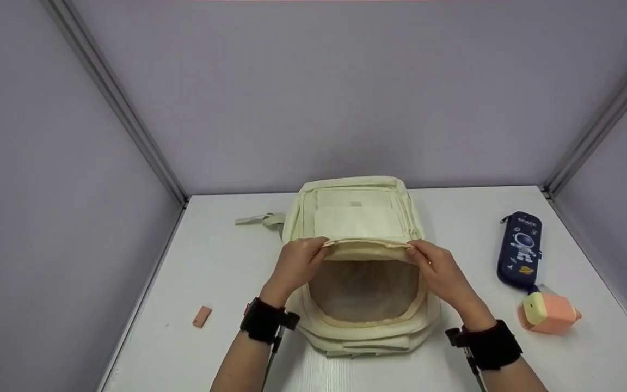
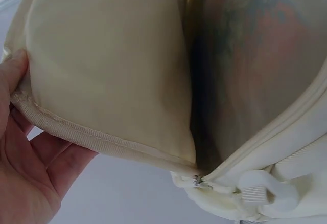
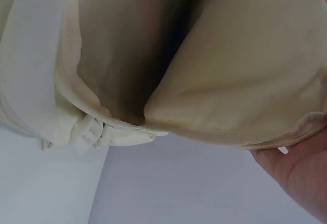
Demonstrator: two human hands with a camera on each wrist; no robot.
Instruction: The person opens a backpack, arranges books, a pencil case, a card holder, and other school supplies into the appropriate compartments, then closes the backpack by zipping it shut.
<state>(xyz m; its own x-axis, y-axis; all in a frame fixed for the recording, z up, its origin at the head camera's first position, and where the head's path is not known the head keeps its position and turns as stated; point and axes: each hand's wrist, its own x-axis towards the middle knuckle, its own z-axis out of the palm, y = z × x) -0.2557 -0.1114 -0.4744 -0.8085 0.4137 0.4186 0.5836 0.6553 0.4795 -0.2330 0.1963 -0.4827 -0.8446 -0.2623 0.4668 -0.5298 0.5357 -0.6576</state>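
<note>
A cream backpack (image 1: 360, 218) lies on the table, its main compartment unzipped and its mouth facing me. My left hand (image 1: 298, 264) pinches the left part of the raised flap's edge, thumb inside and fingers behind in the left wrist view. On the other side my right hand (image 1: 444, 272) grips the same flap edge. Between them the flap (image 2: 107, 70) is folded back, showing its beige lining. Inside, a translucent mesh-like panel (image 1: 365, 288) shows, with blurred reddish and dark patches behind it in the left wrist view. A zipper pull (image 2: 199, 181) sits at the opening's corner.
To the right lies a navy pencil case (image 1: 520, 250) with an astronaut print. Nearer me is a pink and yellow box-shaped item (image 1: 550, 313). A small pink block (image 1: 202, 316) lies at the left. A backpack strap (image 1: 259, 219) sticks out left. Grey panels enclose the table.
</note>
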